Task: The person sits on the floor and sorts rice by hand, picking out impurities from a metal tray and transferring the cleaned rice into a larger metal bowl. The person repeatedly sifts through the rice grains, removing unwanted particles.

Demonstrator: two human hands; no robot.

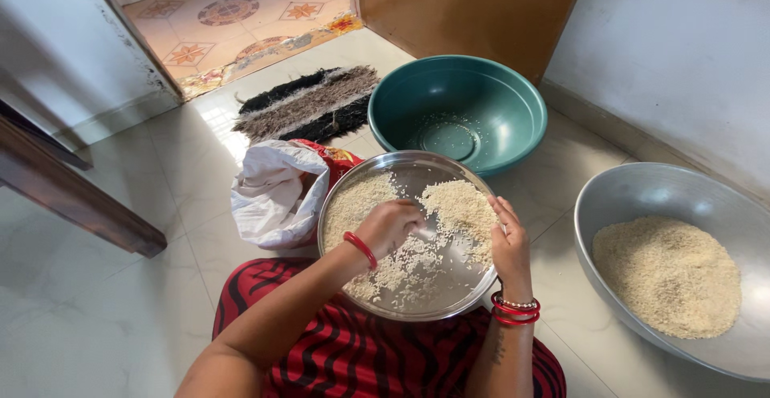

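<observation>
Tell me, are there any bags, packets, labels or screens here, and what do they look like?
Crumpled white woven sack: lies on the pale tiled floor, just left of the round steel plate of rice, open and slumped.
Red printed part of that sack: peeks out at its top right edge, red with some yellow; too little shows to tell more.
No labels, signs or screens are in view.

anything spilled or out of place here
Nothing stands out. The rice stays inside the steel plate under the left hand, with the right hand at its rim; no grains show on the floor.
</observation>
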